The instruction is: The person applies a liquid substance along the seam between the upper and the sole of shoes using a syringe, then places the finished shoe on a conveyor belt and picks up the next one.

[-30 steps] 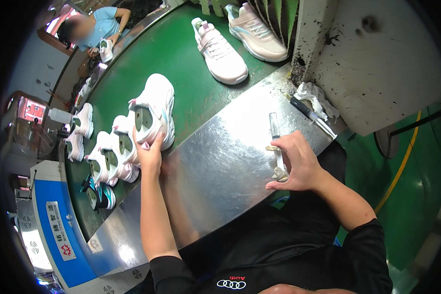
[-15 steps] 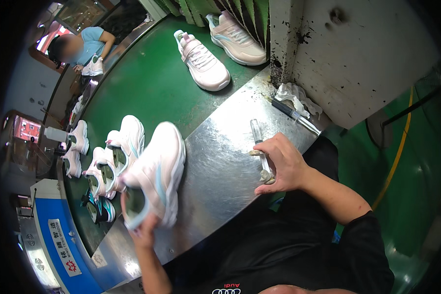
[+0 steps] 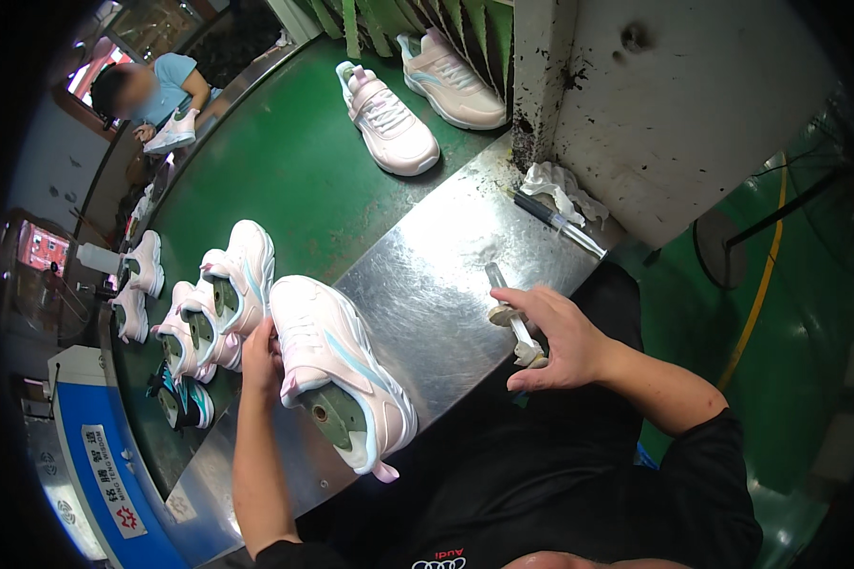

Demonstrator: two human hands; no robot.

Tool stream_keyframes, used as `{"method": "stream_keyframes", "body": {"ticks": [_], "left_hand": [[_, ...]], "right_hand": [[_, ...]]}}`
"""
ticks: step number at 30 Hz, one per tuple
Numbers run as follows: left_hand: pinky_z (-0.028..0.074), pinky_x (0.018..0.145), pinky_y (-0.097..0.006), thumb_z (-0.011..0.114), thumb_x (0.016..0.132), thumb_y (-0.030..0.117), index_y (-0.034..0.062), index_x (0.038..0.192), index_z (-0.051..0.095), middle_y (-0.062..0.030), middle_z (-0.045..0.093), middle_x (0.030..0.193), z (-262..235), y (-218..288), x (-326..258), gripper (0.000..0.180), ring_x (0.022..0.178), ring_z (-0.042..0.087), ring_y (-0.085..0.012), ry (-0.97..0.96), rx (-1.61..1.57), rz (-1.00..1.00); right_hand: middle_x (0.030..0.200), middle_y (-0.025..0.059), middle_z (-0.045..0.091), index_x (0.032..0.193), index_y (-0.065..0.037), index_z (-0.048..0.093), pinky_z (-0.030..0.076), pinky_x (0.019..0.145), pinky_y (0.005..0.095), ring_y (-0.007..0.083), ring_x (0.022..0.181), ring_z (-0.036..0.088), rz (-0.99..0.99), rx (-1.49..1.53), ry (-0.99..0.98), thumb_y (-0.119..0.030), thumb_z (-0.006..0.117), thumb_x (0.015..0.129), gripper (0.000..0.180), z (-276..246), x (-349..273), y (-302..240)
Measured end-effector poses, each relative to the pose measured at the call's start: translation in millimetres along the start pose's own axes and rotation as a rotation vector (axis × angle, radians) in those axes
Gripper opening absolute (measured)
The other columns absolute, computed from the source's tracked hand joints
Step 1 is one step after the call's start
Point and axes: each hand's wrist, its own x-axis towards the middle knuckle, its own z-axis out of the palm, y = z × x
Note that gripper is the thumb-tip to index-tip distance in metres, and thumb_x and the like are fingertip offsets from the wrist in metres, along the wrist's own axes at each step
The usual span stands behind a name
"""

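Note:
A pale pink sneaker (image 3: 337, 341) with a light blue side stripe and white sole is tilted over the metal ledge, its heel toward me. A green shoe last (image 3: 335, 414) fills its opening. My left hand (image 3: 261, 358) grips the sneaker at its left side; the fingertips are partly hidden behind it. My right hand (image 3: 565, 343) is curled around a clear syringe (image 3: 514, 321), with the thumb near its lower end and the fingers by its grimy flange. The syringe's clear end points away from me, above the ledge.
The metal ledge (image 3: 417, 275) borders a green conveyor (image 3: 256, 152). Several pink sneakers (image 3: 247, 261) stand at left, and two sneakers (image 3: 389, 123) at the back. A dark-ended syringe (image 3: 560, 225) and crumpled tissue (image 3: 567, 190) lie by a white machine panel (image 3: 674, 114). Another person (image 3: 166, 100) holds a shoe.
The sneaker has turned and come nearer to me, its heel swinging right. My left hand has shifted from its heel to its left side. My right hand has lowered slightly with the syringe.

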Motion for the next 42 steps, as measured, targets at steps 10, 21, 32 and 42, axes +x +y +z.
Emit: {"method": "stream_keyframes", "body": {"ticks": [10,21,32,42], "left_hand": [[0.05,0.078,-0.032,0.059,0.081,0.02,0.0002,0.112,0.043,-0.0096,0.057,0.098,109.5,50.5,-24.0,0.039,0.087,0.059,-0.0177,-0.12,-0.19,0.184],[0.048,0.087,-0.039,0.067,0.069,0.025,-0.0026,0.124,0.04,-0.018,0.055,0.112,103.2,25.9,-96.1,0.068,0.102,0.057,-0.0281,-0.247,-0.638,0.387],[0.048,0.081,-0.033,0.08,0.058,0.019,0.0059,0.113,0.036,-0.015,0.053,0.105,110.4,33.3,-112.0,0.071,0.096,0.057,-0.0229,-0.345,-0.54,0.568],[0.05,0.08,-0.04,0.08,0.06,0.015,0.0083,0.115,0.032,-0.0175,0.052,0.104,102.5,23.5,-112.0,0.073,0.096,0.057,-0.0279,-0.368,-0.269,0.789]], "right_hand": [[0.106,0.0163,0.054,0.123,0.004,0.043,0.043,0.082,0.0316,0.0254,0.092,0.056,0.044,0.122,-0.07,-0.042,0.08,0.057,0.089,3.0,-10.0,-2.9],[0.091,0.0086,0.048,0.12,-0.002,0.033,0.037,0.069,0.0274,0.0168,0.08,0.048,-0.04,1.08,-0.154,-0.08,0.064,0.051,0.108,8.4,55.9,-70.2],[0.101,0.0159,0.052,0.122,0.004,0.039,0.034,0.076,0.0313,0.0229,0.093,0.046,-0.192,1.456,-0.41,-0.065,0.062,0.071,0.089,26.8,92.5,-119.6],[0.1,0.0183,0.051,0.121,0.005,0.039,0.033,0.081,0.0352,0.024,0.092,0.048,-0.196,1.437,-0.457,-0.064,0.063,0.071,0.089,35.9,95.4,-126.7]]}}
